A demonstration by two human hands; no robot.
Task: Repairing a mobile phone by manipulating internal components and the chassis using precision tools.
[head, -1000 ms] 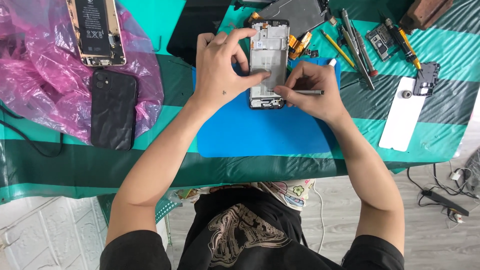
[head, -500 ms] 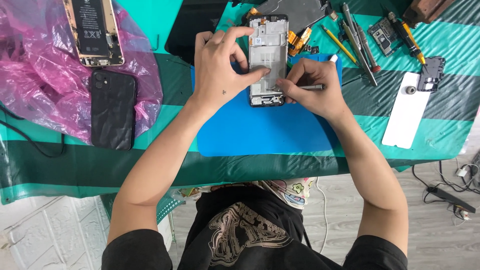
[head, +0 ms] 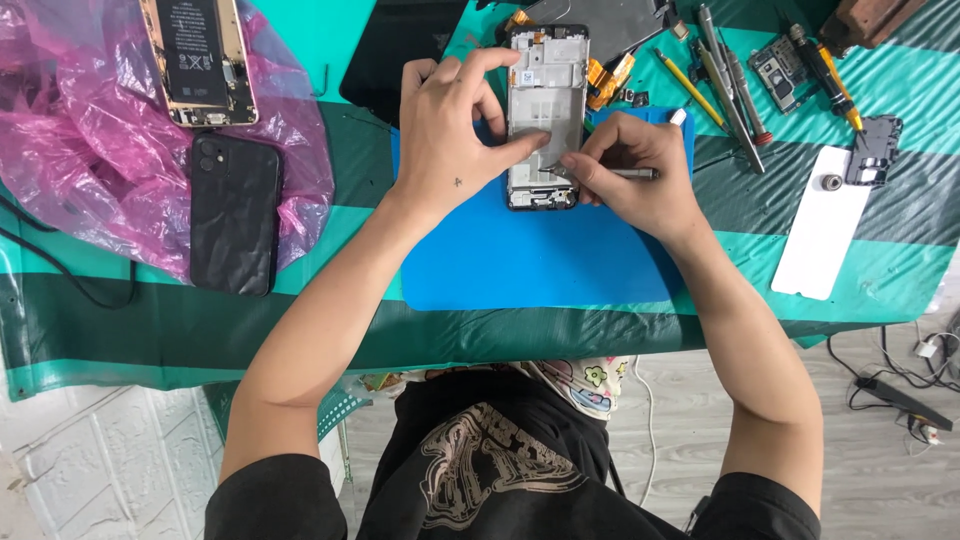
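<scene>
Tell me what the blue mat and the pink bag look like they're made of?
The blue mat looks like soft rubber or silicone: flat, matte, no shine, with rounded corners. The pink bag looks like thin plastic film: see-through, crinkled and glossy where light hits it. Both are guesses from looks alone.

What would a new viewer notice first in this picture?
The opened phone frame on the blue mat at the centre stands out first: the left hand steadies it while the right hand works on it with a thin metal tool. At the far left, a pink plastic bag lies under a black phone.
</scene>
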